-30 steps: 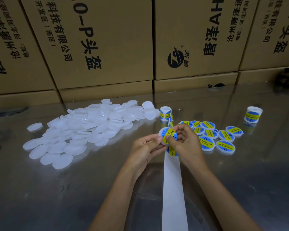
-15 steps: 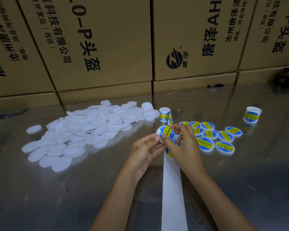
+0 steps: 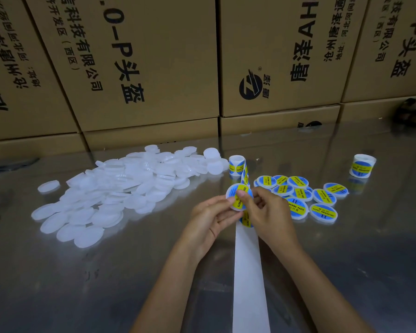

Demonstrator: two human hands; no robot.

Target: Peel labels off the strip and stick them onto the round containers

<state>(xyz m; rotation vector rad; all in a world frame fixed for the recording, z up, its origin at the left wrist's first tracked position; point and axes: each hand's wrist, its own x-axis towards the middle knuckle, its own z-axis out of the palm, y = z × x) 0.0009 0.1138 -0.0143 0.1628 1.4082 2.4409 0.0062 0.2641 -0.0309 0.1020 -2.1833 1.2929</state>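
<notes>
A person stands at a shiny metal table [image 3: 346,272], pressing a blue and yellow label [image 3: 238,191] onto a round white container [image 3: 235,206] held just above the surface. This looks like the sticking step. The left hand [image 3: 208,218] grips the container's edge with curled fingers. The right hand [image 3: 265,213] also curls round it, thumb pressing the label flat. Next, probably, the container joins the labelled pile [image 3: 300,195] just to the right, and a fresh one comes from the blank white heap [image 3: 120,188] on the left. The bare backing strip [image 3: 249,280] trails toward the viewer; the label roll [image 3: 236,164] stands behind the hands.
</notes>
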